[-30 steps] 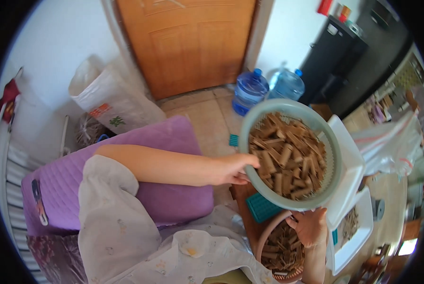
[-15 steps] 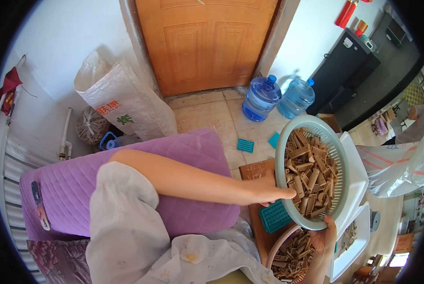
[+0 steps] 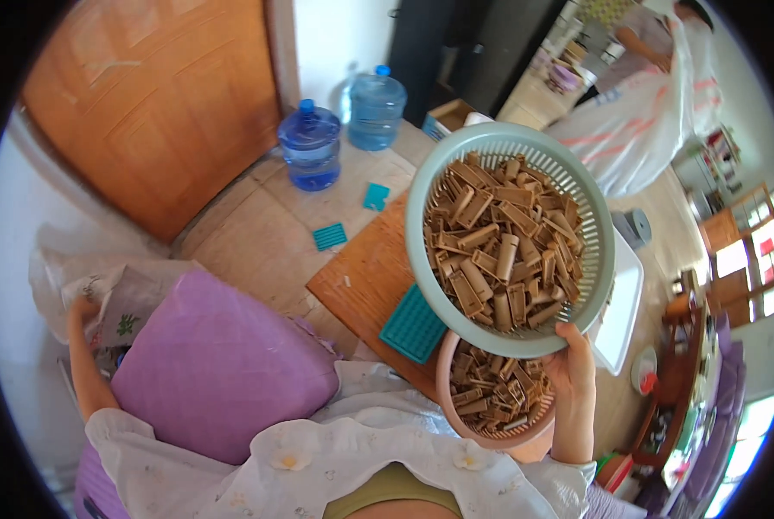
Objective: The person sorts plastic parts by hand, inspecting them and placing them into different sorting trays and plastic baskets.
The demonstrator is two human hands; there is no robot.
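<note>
My right hand (image 3: 570, 368) grips the near rim of a pale green plastic basket (image 3: 423, 251), thumb over the edge. The basket is tilted toward me and full of small brown plastic pieces (image 3: 508, 251), channel-shaped. Over on the far left, my left arm is stretched out. My left hand (image 3: 84, 310) is closed at the mouth of a white woven sack (image 3: 140, 294), its fingers slightly blurred. A pink basket (image 3: 446, 389) with more brown pieces (image 3: 495, 389) stands below the green one and is partly covered by it.
A teal ridged tray (image 3: 413, 324) lies on a wooden board (image 3: 357, 281). Two teal pieces (image 3: 329, 236) and two blue water jugs (image 3: 309, 147) are on the floor. The purple quilted cushion (image 3: 223, 363) lies left. Another person (image 3: 638, 43) handles a large plastic bag (image 3: 629, 130).
My left hand has left the green basket's rim and swung far left to the sack. The view has turned right. My right hand still holds the green basket.
</note>
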